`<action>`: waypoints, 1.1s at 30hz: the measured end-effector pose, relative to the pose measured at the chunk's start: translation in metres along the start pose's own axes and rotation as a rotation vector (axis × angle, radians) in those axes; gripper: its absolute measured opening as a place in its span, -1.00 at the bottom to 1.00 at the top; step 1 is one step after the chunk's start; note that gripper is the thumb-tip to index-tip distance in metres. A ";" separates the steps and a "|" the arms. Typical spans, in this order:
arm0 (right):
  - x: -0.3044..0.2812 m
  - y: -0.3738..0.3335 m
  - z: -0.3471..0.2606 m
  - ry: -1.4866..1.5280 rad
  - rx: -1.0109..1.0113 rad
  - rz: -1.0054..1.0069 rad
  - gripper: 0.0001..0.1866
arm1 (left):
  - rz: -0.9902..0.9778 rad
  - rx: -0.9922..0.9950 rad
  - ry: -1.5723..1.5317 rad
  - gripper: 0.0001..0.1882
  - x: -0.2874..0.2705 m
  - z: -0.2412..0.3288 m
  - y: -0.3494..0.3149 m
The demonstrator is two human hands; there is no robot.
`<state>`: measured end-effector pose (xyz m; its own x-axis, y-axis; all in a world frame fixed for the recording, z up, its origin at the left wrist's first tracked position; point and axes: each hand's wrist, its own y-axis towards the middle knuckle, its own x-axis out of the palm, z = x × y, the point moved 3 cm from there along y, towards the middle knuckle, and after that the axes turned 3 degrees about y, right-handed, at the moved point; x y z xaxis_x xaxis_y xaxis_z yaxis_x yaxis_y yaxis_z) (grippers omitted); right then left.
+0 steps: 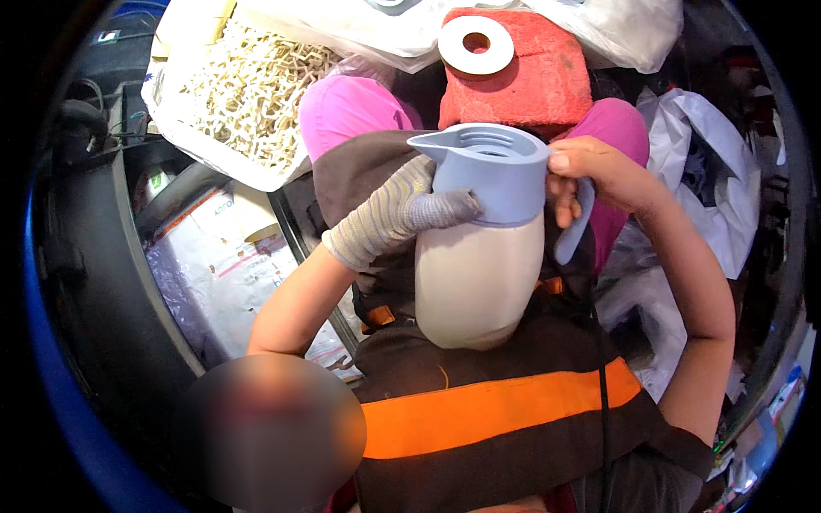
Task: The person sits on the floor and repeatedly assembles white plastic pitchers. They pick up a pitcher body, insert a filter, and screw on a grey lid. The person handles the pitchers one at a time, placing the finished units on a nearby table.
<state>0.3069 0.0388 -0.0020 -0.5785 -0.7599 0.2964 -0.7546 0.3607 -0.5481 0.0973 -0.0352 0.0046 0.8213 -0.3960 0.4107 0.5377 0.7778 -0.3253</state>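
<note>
A jug (479, 282) with a cream body and a blue-grey collar, spout and handle rests on my lap, its open top facing up and away. The spout points left. My left hand (402, 205), in a grey striped glove, is wrapped round the collar from the left, thumb across its front. On the other side, my bare right hand (599, 175) touches the collar's rim by the top of the handle (575, 224). Its thumb and forefinger are at the rim, with the other fingers curled behind the handle. Whether it pinches some small part there is hidden.
A white sack (235, 167) of small cream-coloured pieces (256, 94) stands at the far left. Ahead, a roll of white tape (475, 48) lies on a red cloth-covered block (522, 98). Plastic bags (701, 171) lie at right, and printed plastic sheeting (227, 265) at left.
</note>
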 end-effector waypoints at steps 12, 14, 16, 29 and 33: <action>-0.026 -0.122 -0.051 -0.140 -0.378 0.428 -0.56 | 0.537 0.237 1.704 -0.19 -0.069 0.034 0.155; -0.031 -0.139 -0.063 -0.211 -0.500 0.589 -0.53 | 0.550 0.094 1.811 -0.18 -0.076 0.016 0.178; -0.035 -0.141 -0.066 -0.302 -0.577 0.752 -0.51 | 0.581 0.162 1.743 -0.23 -0.088 0.008 0.187; -0.049 -0.028 -0.074 -0.520 -0.755 0.688 -0.55 | 0.534 0.753 1.432 -0.34 0.022 0.207 0.099; -0.039 -0.024 -0.081 -0.702 -0.736 0.717 -0.60 | 0.604 0.714 1.870 -0.30 0.047 0.169 0.116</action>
<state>0.3221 0.1037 0.0628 -0.8123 -0.3093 -0.4946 -0.4621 0.8586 0.2220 0.1655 0.1189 0.1302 0.2357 0.3715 -0.8980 0.4163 0.7964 0.4387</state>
